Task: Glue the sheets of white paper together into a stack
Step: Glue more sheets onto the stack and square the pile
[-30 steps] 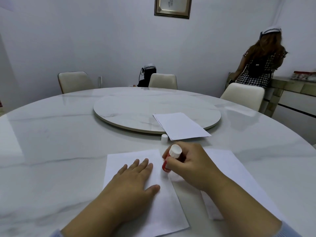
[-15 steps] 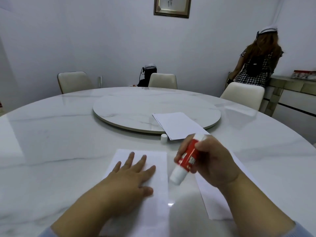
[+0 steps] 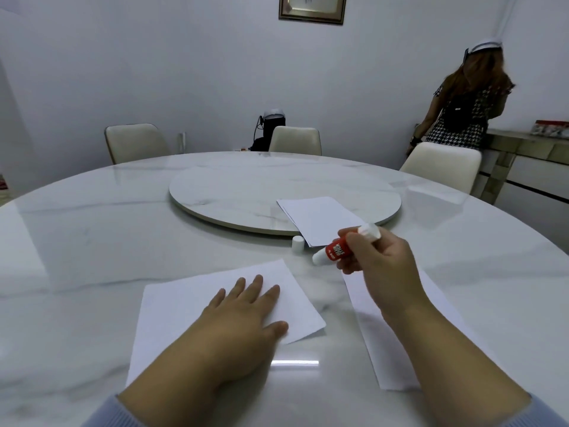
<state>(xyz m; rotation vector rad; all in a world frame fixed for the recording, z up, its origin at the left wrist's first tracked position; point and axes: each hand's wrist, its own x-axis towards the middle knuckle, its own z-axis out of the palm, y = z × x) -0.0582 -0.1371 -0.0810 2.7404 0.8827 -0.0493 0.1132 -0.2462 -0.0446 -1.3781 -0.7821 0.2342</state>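
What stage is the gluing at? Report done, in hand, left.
Done: the cap is off and stands on the table. In hand: the right hand grips the glue stick off the paper, and the left hand lies flat on one sheet. Left: no sheets look joined; the sheet at right and the pile lie apart.

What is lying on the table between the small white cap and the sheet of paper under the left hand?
Nothing: the head view shows bare marble table between white cap and sheet.

The right hand (image 3: 378, 266) and forearm hide much of the right-hand sheet (image 3: 397, 343); the framed picture (image 3: 312, 9) at twelve o'clock is cut off at the top.
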